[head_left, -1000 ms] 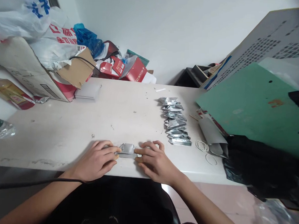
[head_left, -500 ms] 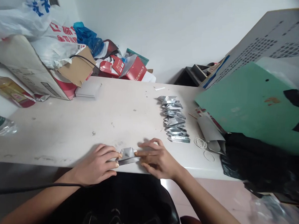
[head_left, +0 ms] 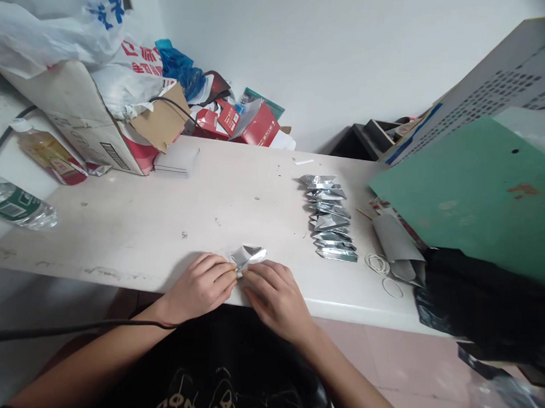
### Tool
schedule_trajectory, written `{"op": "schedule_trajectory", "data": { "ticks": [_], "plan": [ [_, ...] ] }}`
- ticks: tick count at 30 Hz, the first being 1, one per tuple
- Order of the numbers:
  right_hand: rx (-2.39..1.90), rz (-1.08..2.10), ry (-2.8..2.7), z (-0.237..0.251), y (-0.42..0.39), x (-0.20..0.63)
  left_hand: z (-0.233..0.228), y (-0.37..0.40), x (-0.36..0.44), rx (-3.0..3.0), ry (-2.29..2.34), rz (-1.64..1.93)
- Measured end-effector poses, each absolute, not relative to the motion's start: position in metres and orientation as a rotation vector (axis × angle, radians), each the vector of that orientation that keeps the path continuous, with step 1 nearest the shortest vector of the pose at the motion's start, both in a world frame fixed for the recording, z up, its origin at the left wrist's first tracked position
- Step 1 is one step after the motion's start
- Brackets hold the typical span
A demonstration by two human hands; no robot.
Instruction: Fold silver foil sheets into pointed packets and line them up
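A shiny piece of silver foil paper (head_left: 248,255), partly folded, lies at the front edge of the table between my two hands. My left hand (head_left: 203,284) pinches its near left side with thumb and fingertips. From the other side my right hand (head_left: 273,294) has its fingers closed on the near right part, almost touching the left fingertips. My fingers hide the near edge of the foil. To the right, a row of folded silver foil pieces (head_left: 330,222) overlaps in a column running away from me.
White rubber bands (head_left: 377,264) and a rolled grey card (head_left: 398,247) lie right of the foil row, beside a green board (head_left: 465,190). Plastic bottles (head_left: 16,206) and a carton (head_left: 82,127) stand left. A black cable (head_left: 74,326) crosses my left forearm.
My hands have come closer together, and the foil between them has turned from a flat-edged folded shape to a slanted one. The view has shifted slightly left.
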State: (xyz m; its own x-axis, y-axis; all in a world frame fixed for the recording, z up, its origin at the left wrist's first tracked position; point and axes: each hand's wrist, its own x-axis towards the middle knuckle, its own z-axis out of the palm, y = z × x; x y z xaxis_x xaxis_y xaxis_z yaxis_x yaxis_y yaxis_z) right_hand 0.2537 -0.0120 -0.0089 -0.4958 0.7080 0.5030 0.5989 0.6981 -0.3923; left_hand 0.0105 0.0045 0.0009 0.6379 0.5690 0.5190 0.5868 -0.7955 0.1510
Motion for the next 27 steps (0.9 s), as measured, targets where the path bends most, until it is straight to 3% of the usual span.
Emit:
{"op": "schedule_trajectory", "data": {
  "ticks": [27],
  "plan": [
    [-1.122,0.367,-2.271,-0.009,0.008,0.267,0.009,0.037,0.01,-3.269,-0.839,-0.695]
  ]
}}
